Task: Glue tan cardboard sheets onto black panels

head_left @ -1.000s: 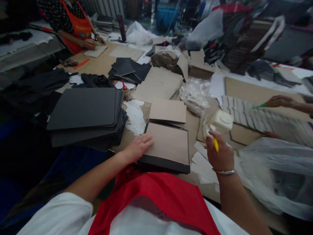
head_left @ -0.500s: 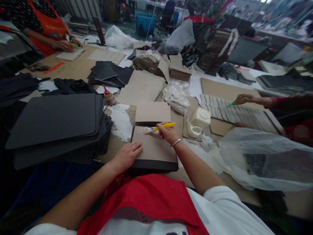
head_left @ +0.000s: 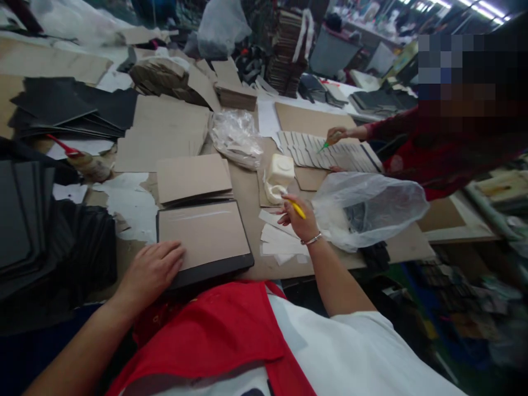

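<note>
My left hand (head_left: pixel 159 268) lies flat with fingers stretched out on the left edge of a tan board (head_left: pixel 210 236), which has a black strip along its near side. A pale wet streak crosses the far part of that board. My right hand (head_left: pixel 297 217) grips a paintbrush by its yellow handle (head_left: pixel 297 209). The bristles are hidden, at the mouth of a cut-open white plastic jug (head_left: pixel 282 169) lying on cardboard. Behind the streaked board sits a small stack of tan boards (head_left: pixel 194 179).
Black boards (head_left: pixel 25 220) are piled at the left, near a red-tipped glue bottle (head_left: pixel 88 162). White paper strips (head_left: pixel 280 239) and a clear plastic bag (head_left: pixel 371 203) lie to the right. A co-worker's hand (head_left: pixel 340 135) holds a green-tipped tool over striped pieces (head_left: pixel 305 151).
My right hand has moved the paintbrush from the tan board rightward to the jug. My left hand stays on the board. The view has turned right, bringing more of the co-worker in.
</note>
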### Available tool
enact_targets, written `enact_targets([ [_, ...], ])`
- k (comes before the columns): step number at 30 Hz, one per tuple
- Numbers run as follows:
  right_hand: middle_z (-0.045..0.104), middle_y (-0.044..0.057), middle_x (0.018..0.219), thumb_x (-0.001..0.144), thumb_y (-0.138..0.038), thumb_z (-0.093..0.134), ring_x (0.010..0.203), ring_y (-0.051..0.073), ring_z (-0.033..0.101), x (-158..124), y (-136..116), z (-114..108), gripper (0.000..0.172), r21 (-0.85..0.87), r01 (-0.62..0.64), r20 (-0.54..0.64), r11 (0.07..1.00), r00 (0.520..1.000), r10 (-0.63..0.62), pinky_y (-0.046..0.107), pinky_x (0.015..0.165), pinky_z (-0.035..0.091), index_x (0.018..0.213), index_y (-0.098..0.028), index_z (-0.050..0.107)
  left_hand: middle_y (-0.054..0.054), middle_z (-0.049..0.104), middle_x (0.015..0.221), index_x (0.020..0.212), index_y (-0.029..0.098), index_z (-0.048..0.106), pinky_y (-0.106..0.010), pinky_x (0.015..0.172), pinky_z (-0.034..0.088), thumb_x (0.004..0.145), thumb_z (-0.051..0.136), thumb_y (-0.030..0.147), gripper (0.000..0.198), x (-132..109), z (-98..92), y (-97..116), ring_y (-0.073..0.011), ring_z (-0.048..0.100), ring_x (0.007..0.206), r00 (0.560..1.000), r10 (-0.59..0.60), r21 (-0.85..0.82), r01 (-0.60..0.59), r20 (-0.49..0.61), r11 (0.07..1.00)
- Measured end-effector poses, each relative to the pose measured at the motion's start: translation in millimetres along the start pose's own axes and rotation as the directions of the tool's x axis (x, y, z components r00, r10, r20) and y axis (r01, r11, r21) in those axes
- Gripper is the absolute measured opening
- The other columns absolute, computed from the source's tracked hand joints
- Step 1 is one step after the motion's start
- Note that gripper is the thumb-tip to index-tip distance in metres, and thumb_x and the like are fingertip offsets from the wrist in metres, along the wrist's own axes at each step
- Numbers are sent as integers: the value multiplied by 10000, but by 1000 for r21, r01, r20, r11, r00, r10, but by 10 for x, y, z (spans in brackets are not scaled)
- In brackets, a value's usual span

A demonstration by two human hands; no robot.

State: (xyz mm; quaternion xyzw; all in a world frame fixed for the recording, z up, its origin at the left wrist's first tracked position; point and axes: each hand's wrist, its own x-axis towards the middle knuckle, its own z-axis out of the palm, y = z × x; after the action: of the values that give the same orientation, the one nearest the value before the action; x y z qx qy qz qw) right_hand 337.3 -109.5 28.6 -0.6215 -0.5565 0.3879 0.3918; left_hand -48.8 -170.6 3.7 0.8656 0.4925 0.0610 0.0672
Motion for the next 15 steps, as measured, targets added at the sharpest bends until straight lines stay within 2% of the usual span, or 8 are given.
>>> enact_targets([
  [2, 660, 37, 806, 895, -475, 393, 624, 109, 619, -76, 377, -38, 370, -284, 25, 14, 959, 1000, -22, 216, 573, 458, 1097, -195, 523, -103, 611, 1186, 1063, 195, 643, -409, 917, 416, 878, 409, 355, 338, 15, 11, 2, -265, 566, 1054, 1000, 0, 8, 0, 3, 1000],
  [4, 650, 82, 850, 902, -324, 429, 754, 148, 603, -119, 737, 12, 254, -627, 64, 36, 777, 998, -53, 248, 667, 435, 1054, -165, 556, -99, 618, 1168, 1048, 193, 646, -401, 907, 428, 876, 409, 365, 339, 32, 7, 16, -259, 575, 1030, 1000, -1, 13, 1, 2, 1000],
  [6, 635, 129, 903, 877, -202, 447, 853, 188, 561, -120, 1015, 92, 228, -795, 85, 53, 600, 996, -71, 280, 733, 398, 1054, -138, 577, -94, 627, 1143, 1028, 198, 649, -399, 901, 437, 876, 404, 372, 336, 49, -1, 37, -254, 582, 1012, 1000, -8, 21, 8, 1, 1000],
  [7, 628, 146, 915, 867, -162, 441, 875, 200, 541, -108, 1115, 126, 238, -823, 90, 58, 561, 995, -75, 291, 750, 381, 1055, -128, 584, -90, 630, 1134, 1019, 203, 650, -399, 901, 438, 876, 402, 374, 333, 56, -4, 49, -251, 583, 1009, 1000, -15, 26, 15, 1, 1000],
  [10, 621, 148, 851, 859, -113, 413, 848, 203, 507, -46, 1291, 152, 256, -828, 110, 76, 549, 994, -84, 300, 758, 347, 1026, -115, 607, -86, 628, 1140, 1018, 206, 648, -394, 915, 434, 875, 402, 376, 331, 61, -13, 90, -247, 580, 1020, 999, -38, 37, 37, 6, 999],
  [15, 605, 112, 728, 845, -112, 421, 755, 196, 502, 25, 1366, 45, 256, -817, 141, 85, 559, 989, -125, 304, 731, 349, 1005, -107, 622, -105, 606, 1197, 1071, 192, 630, -412, 917, 432, 867, 417, 375, 348, 17, -51, 140, -262, 571, 1049, 996, -78, 46, 76, 50, 996],
])
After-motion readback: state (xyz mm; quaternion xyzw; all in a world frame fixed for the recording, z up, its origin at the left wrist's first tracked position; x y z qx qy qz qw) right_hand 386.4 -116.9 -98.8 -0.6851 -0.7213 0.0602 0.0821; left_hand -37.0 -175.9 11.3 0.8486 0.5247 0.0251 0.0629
